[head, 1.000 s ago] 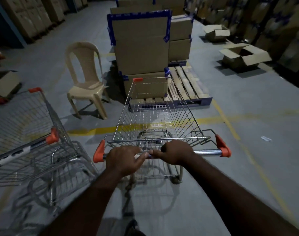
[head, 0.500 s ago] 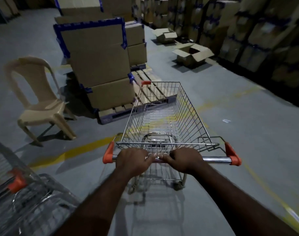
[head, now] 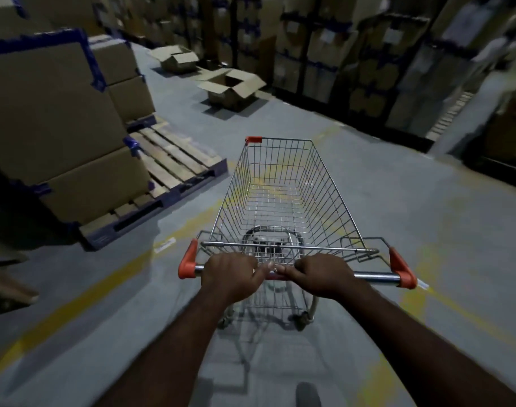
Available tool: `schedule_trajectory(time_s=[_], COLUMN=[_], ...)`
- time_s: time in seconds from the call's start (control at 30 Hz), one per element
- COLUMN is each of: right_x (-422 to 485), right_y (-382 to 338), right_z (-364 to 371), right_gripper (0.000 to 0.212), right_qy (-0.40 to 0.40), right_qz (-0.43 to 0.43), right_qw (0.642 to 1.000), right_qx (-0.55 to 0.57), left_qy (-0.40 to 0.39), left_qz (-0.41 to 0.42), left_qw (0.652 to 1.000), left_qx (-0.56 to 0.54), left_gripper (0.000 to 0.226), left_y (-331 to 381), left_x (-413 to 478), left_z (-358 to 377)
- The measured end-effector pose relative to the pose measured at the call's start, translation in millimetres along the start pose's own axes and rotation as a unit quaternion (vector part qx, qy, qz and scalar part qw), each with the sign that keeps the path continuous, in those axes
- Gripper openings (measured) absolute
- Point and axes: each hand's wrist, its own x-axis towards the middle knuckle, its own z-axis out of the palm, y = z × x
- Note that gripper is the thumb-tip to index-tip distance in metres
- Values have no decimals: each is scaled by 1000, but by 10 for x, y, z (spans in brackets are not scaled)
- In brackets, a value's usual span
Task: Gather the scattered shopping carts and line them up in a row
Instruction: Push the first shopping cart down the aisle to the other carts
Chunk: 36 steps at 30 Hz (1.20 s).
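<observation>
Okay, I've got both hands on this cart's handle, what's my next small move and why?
Probably ease the cart straight ahead: both the left hand and right hand grip the handle, the floor in front looks open, and the pallet sits off to the left.

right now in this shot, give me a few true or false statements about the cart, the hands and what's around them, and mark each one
1. Both the left hand and the right hand grip the handle of the shopping cart. True.
2. The cart's basket holds a cardboard box. False: the basket is empty.
3. A wooden pallet stacked with cardboard boxes lies to the cart's left. True.
4. The open box on the floor ahead is taped shut. False: its flaps stand open.
5. The handle's end caps are blue. False: they are orange-red.
</observation>
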Motion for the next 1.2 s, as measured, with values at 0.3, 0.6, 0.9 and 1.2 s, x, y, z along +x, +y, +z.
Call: schedule_trajectory(time_s=[0.3,0.6,0.9,1.2], right_x=[-508,-1114,-1623,-2097], right_y=[601,1315,2195,3014], right_z=[18,109,95,165], right_gripper=[106,108,94,117], right_qy=[-19,28,25,44], right_qz=[124,217,301,370], right_qw=[992,975,950,923], right_qx=[30,43,82,98], left_qy=[-39,-46,-47,-54], left_qz=[106,152,224,295], left_qw=[993,986,973,954], left_qx=[-25,-44,-7,2], left_gripper=[76,67,65,65], left_y=[639,1590,2667,3733], left_x=[450,806,1286,1734], left_z=[9,6,28,-7])
